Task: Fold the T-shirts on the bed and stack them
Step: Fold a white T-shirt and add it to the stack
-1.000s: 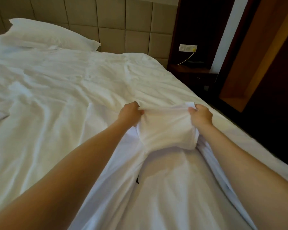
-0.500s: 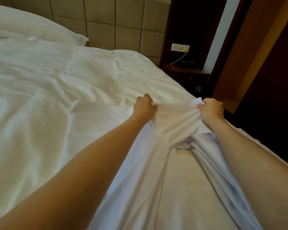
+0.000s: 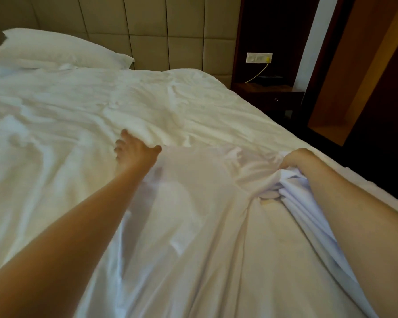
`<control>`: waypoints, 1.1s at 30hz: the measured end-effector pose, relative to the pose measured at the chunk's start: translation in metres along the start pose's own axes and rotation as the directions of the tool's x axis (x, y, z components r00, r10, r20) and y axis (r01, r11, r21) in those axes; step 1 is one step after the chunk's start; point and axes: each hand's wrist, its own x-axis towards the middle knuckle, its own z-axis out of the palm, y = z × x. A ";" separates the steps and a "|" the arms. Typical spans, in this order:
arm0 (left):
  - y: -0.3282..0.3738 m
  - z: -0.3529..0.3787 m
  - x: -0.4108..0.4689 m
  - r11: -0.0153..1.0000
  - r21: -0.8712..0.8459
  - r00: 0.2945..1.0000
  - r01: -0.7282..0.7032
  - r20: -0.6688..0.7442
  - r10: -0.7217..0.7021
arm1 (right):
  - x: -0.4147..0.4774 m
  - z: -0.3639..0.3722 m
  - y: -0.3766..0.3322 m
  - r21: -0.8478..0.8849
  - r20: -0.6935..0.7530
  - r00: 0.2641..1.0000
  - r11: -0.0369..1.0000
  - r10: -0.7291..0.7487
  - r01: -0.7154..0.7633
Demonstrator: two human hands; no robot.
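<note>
A white T-shirt (image 3: 193,226) lies spread toward me over the white bed (image 3: 67,125), its cloth blurred from motion. My left hand (image 3: 133,152) hovers at the shirt's far left edge with fingers spread and thumb out, holding nothing. My right hand (image 3: 294,159) grips a bunched fold of the shirt at its far right side, where the fabric gathers into creases under my wrist.
A white pillow (image 3: 55,51) lies at the head of the bed against the padded headboard (image 3: 170,31). To the right, past the bed's edge, stand a dark nightstand (image 3: 267,92), a wall socket with a yellow cable (image 3: 259,58) and a wooden wardrobe (image 3: 354,76).
My left hand has let go of the shirt and opened, swinging left. The right hand keeps its grip and has moved right, so the shirt is spread wider.
</note>
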 end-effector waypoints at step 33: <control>-0.097 -0.065 0.092 0.796 -0.544 0.965 0.264 0.144 -0.221 | -0.058 0.139 -0.179 -0.255 -0.340 0.680 0.760 -0.650 0.598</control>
